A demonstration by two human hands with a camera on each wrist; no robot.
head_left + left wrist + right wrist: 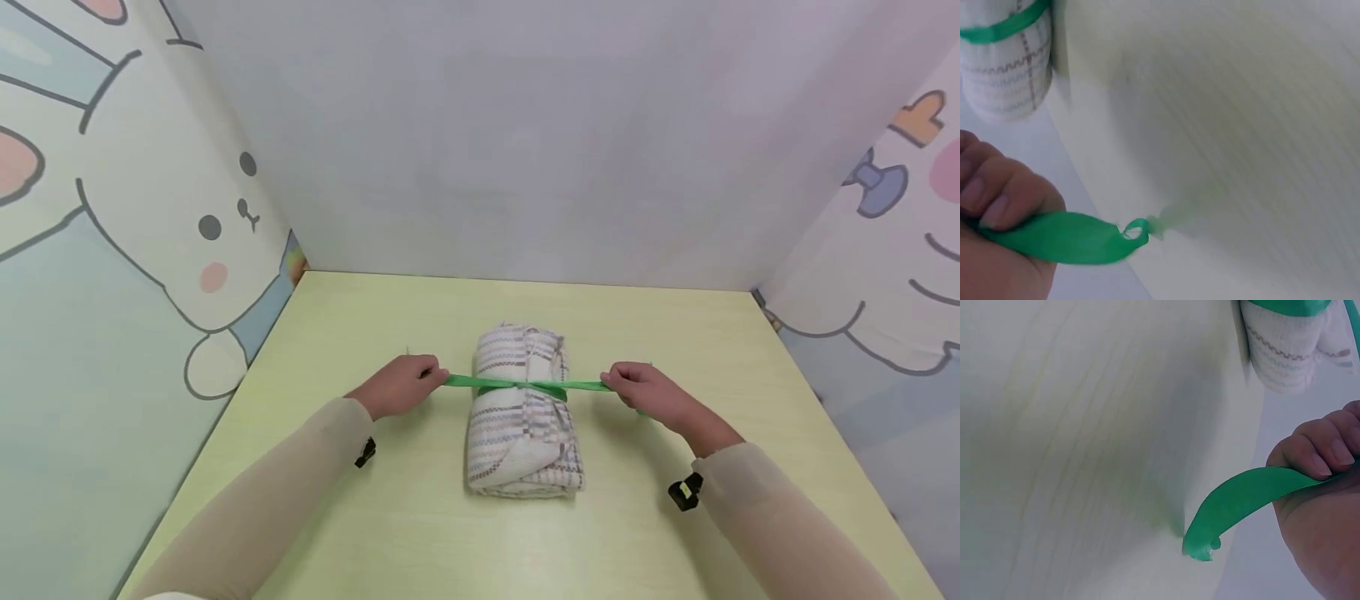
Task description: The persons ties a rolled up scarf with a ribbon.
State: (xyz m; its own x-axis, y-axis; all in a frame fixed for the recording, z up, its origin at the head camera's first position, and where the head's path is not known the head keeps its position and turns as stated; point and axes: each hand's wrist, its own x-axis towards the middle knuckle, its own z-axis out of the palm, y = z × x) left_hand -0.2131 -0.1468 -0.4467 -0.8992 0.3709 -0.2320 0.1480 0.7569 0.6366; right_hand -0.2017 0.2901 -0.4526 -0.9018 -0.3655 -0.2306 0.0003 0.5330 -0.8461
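Observation:
A rolled striped cloth (517, 442) lies lengthwise on the table, with a green ribbon (555, 392) wrapped around its middle and crossed on top. To its left, my left hand (401, 385) grips one end of the ribbon with curled fingers. On the right side my right hand (648, 390) grips the other end. Both ribbon ends run straight and taut between the cloth and the hands. In the left wrist view a loose green tail (1079, 237) sticks out of the fist, curled at its tip. Another tail (1235, 503) hangs from the right fist in the right wrist view.
The pale yellow table (517, 550) reaches a grey back wall (510, 167). Cartoon-printed panels stand on both sides, a rabbit panel (150, 192) on the left and another panel (862, 275) on the right. Small black devices (685, 492) sit at both wrists.

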